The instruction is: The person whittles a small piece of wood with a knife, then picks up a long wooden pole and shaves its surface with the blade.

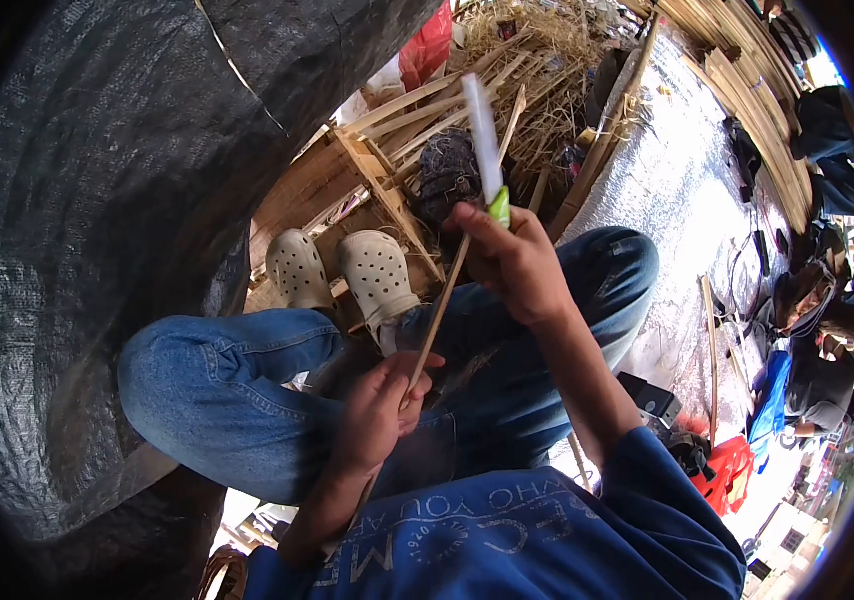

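Note:
My right hand is closed round the green handle of a knife, whose pale blade points up and away and is blurred. The thin wooden strip slants from beside that hand down to my left hand. The fingers of my left hand are wrapped round the strip, close above my lap. The strip's upper end is partly hidden at my right hand. Below my left hand, a further length of it runs toward my shirt.
Beige clogs are on my feet beside a wooden crate. Straw and wood scraps lie ahead. A dark tarp hangs at left. Bundled strips, a red cloth and another person are at right.

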A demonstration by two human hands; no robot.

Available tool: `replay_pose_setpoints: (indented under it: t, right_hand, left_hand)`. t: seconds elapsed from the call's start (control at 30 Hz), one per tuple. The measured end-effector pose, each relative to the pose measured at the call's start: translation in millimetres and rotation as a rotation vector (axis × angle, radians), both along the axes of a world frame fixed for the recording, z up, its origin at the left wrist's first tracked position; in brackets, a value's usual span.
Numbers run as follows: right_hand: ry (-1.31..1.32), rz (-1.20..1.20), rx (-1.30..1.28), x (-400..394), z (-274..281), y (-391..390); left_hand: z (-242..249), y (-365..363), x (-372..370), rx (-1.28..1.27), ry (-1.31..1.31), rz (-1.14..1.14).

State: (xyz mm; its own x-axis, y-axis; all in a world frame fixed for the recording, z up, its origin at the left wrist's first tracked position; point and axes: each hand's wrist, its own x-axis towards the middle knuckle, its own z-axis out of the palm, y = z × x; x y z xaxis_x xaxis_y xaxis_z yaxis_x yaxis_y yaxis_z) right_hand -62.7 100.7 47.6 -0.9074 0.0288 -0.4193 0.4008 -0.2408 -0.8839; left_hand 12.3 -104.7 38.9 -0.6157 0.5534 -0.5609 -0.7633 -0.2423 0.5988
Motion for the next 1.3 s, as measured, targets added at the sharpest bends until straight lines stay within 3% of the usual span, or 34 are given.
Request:
replay_pose_setpoints:
  t: [0.07,0.13,0.23,0.33,0.43,0.5,0.57,0.67,0.77,0.83,0.87,1.07,1.3]
  right_hand:
    - [0.059,-0.101,-0.112,-4,4,1]
    - [0.071,-0.290,-0.047,-16,14,8]
    - [0.128,-0.416,-0.102,-36,25,33]
    - [0.184,-0.398,-0.176,-41,17,54]
    - [0.094,-0.166,0.272,-11,28,37]
    - [0.135,0.057,0.395,12,22,27]
    - [0.315,0.221,0.391,34,1,16]
    - [0.476,0.602,0.714,45,7,8]
    - [0.619,0.538,0.801,49,-1,-7]
    - [0.517,0.608,0.856,45,4,-8]
    - [0.413,0.679,0.905,43,7,-8]
    - [0.495,0.694,0.880,48,2,-11]
    - [0.412,0.708,0.891,52,-2,-13]
  left_hand:
    - [8,1,2,-0.057,0.021,-0.009]
    - [10,-3,7,-0.112,0.045,-0.018]
    - [11,-15,22,-0.326,0.336,-0.367]
    - [13,-16,24,-0.266,0.253,-0.241]
    - [13,-10,13,-0.304,0.293,-0.116]
    - [14,-7,6,-0.295,0.279,-0.090]
    - [16,-7,1,-0.285,0.263,-0.071]
    - [20,-10,1,-0.288,0.259,-0.133]
    - [23,-12,-1,-0.205,0.170,-0.145]
    - [26,-13,-4,-0.060,-0.041,-0.120]
    - [27,-13,-4,-0.058,-0.036,-0.119]
    - [33,-16,-1,-0.026,-0.043,-0.106]
    - [36,-10,1,-0.041,0.022,-0.073]
